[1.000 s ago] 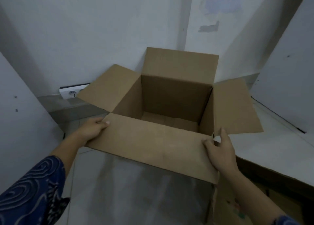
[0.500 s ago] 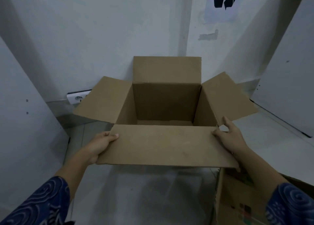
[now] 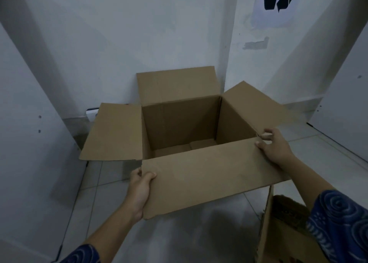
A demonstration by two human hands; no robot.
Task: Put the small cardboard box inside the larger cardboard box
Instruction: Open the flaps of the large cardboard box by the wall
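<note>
Left hand (image 3: 139,189) clamps the box flap (image 3: 209,175); right hand (image 3: 276,147) touches its other end, grip unclear. Fold it down toward the wrists.

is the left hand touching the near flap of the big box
Touching. The head view shows the left hand gripping the near flap at its left edge, with no gap between them.

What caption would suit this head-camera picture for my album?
Left hand gripping and right hand touching the near flap of an open box, another box beside it.
</note>
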